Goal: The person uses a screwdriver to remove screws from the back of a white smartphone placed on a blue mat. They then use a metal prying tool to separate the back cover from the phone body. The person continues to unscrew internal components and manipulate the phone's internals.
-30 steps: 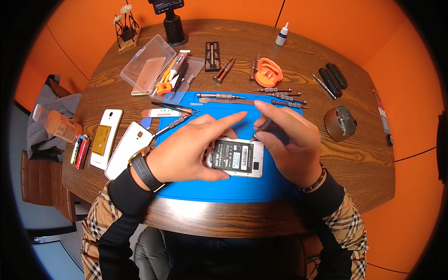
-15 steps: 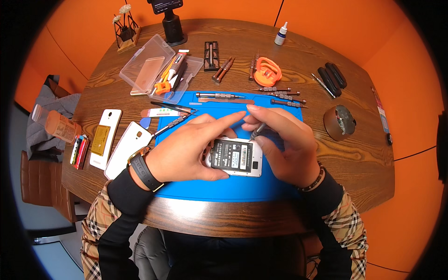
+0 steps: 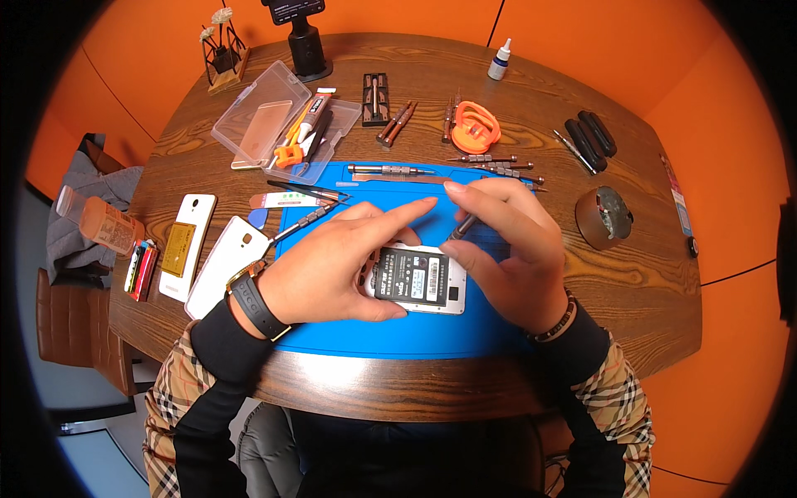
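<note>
A white phone with its back off (image 3: pixel 456 305) lies on the blue mat (image 3: pixel 349 336), its black battery (image 3: pixel 413 276) facing up. My left hand (image 3: pixel 320 261) is closed round the phone's left end, thumb along the near edge and fingers at the far edge. Between thumb and forefinger, my right hand (image 3: pixel 515 257) pinches a slim grey screwdriver (image 3: pixel 465 226). That tool slants down toward the phone's far right corner; whether its tip touches there I cannot tell.
Several screwdrivers (image 3: pixel 490 164) lie along the mat's far edge, near an orange suction cup (image 3: pixel 476 129). Left of my hand are tweezers (image 3: pixel 320 192), a white back cover (image 3: pixel 228 257) and another white phone (image 3: pixel 199 217). A clear plastic box (image 3: pixel 320 170) and a round tin (image 3: pixel 603 218) stand farther out.
My right hand has shifted slightly right and away from me, and the screwdriver has drawn back a little from the phone's corner. My left hand and the phone have stayed put.
</note>
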`<state>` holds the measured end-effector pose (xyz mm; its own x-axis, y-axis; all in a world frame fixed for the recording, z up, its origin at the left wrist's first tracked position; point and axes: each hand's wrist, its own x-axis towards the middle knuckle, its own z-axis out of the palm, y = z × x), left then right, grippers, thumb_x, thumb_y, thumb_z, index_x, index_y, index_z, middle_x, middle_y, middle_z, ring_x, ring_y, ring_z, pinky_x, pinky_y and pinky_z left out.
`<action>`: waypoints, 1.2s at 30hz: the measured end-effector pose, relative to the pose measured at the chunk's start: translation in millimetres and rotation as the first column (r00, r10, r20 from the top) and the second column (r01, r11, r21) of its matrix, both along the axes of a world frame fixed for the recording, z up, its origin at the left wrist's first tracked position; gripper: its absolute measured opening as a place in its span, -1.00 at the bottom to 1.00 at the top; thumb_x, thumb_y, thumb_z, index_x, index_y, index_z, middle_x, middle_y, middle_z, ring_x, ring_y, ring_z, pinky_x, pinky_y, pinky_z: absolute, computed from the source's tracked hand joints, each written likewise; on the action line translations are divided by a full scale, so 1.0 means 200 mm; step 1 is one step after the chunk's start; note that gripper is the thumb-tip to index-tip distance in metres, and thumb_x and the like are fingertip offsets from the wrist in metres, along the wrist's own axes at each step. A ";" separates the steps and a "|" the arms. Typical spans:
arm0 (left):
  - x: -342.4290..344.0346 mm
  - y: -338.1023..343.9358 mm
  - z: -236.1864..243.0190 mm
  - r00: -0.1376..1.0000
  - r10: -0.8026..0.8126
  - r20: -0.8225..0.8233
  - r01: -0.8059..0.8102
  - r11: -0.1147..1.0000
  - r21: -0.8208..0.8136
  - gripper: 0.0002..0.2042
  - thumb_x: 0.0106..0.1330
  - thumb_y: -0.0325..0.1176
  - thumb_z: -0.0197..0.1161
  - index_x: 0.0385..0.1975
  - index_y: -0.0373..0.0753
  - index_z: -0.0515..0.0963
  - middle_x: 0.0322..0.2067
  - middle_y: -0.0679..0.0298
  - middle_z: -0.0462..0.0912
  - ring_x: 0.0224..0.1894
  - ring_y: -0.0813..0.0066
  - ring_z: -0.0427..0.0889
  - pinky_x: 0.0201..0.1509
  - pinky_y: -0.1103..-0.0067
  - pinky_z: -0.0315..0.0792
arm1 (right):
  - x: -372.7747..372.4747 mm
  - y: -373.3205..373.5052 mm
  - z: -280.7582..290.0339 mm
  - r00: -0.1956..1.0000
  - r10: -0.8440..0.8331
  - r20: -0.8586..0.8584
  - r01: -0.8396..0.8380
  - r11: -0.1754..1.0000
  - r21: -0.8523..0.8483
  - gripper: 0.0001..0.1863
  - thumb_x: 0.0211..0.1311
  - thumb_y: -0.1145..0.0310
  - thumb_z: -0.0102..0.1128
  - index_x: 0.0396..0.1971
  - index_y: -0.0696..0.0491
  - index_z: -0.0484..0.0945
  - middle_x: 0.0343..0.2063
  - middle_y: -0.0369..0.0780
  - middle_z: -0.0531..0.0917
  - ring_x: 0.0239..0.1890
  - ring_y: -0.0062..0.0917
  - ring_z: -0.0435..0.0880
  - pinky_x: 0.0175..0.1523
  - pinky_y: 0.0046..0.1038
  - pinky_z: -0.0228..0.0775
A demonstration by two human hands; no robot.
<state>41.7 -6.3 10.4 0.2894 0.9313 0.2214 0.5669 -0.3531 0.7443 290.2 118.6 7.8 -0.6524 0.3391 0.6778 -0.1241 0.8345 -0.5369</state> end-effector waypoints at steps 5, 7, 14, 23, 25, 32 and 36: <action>0.00 0.00 0.00 1.000 0.000 -0.019 0.000 1.000 0.009 0.13 0.01 -0.32 0.79 0.70 -0.10 0.33 0.14 0.13 0.80 0.16 0.06 0.67 0.33 0.28 0.58 | 0.00 0.01 0.00 1.000 -0.012 -0.004 0.012 0.998 -0.060 -0.33 0.24 0.76 0.45 0.39 0.11 0.68 0.11 -0.06 0.72 -0.03 -0.43 0.80 0.12 -0.40 0.69; 0.00 0.00 0.00 1.000 -0.002 -0.023 0.002 1.000 0.009 0.13 0.02 -0.32 0.79 0.70 -0.11 0.32 0.13 0.13 0.80 0.16 0.06 0.67 0.33 0.28 0.59 | -0.01 0.00 0.00 1.000 -0.003 -0.011 0.002 0.996 -0.085 -0.34 0.24 0.76 0.45 0.38 0.11 0.68 0.13 -0.06 0.70 -0.06 -0.43 0.79 0.12 -0.39 0.69; 0.00 0.00 0.00 0.999 -0.004 -0.039 0.005 0.999 0.036 0.14 0.02 -0.32 0.79 0.71 -0.11 0.31 0.12 0.13 0.80 0.15 0.05 0.67 0.31 0.28 0.60 | 0.02 0.00 0.01 0.997 0.007 0.076 -0.003 0.999 -0.047 -0.33 0.22 0.79 0.45 0.38 0.15 0.66 0.16 -0.02 0.68 0.07 -0.37 0.85 0.17 -0.38 0.72; -0.01 0.01 0.00 0.999 -0.008 -0.041 0.010 0.999 0.034 0.13 0.02 -0.31 0.79 0.71 -0.10 0.31 0.12 0.12 0.80 0.15 0.05 0.67 0.33 0.27 0.58 | -0.01 -0.02 -0.01 0.999 -0.014 -0.034 0.010 0.992 -0.125 -0.30 0.15 0.73 0.53 0.35 -0.01 0.75 0.05 -0.13 0.73 -0.04 -0.39 0.81 0.05 -0.42 0.70; -0.01 0.01 0.00 0.999 -0.008 -0.042 0.010 0.999 0.035 0.13 0.03 -0.31 0.79 0.71 -0.11 0.31 0.12 0.12 0.80 0.15 0.05 0.67 0.34 0.27 0.57 | 0.00 -0.02 0.00 1.000 -0.022 -0.012 0.021 0.997 -0.081 -0.30 0.15 0.74 0.52 0.35 -0.01 0.75 0.06 -0.12 0.74 -0.03 -0.38 0.81 0.06 -0.41 0.70; -0.01 0.00 0.00 0.999 -0.012 -0.037 0.013 1.000 0.025 0.12 0.03 -0.31 0.78 0.70 -0.13 0.32 0.13 0.11 0.80 0.16 0.04 0.67 0.36 0.27 0.57 | 0.00 0.01 0.00 0.999 -0.032 -0.023 0.031 0.998 -0.046 -0.31 0.17 0.77 0.56 0.34 0.10 0.71 0.10 -0.08 0.74 -0.07 -0.47 0.81 0.08 -0.44 0.70; -0.01 0.00 0.00 0.999 -0.012 -0.045 0.014 0.999 0.036 0.12 0.03 -0.31 0.78 0.70 -0.14 0.31 0.13 0.11 0.79 0.16 0.04 0.67 0.35 0.26 0.56 | -0.01 -0.02 -0.01 0.999 -0.036 -0.027 0.033 0.993 -0.114 -0.33 0.15 0.76 0.56 0.32 0.07 0.74 0.06 -0.10 0.74 -0.07 -0.45 0.80 0.05 -0.44 0.70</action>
<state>39.9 -5.3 9.7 0.3119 0.9188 0.2418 0.5944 -0.3872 0.7048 288.4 115.0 6.7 -0.6194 0.4369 0.6523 -0.1132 0.7725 -0.6249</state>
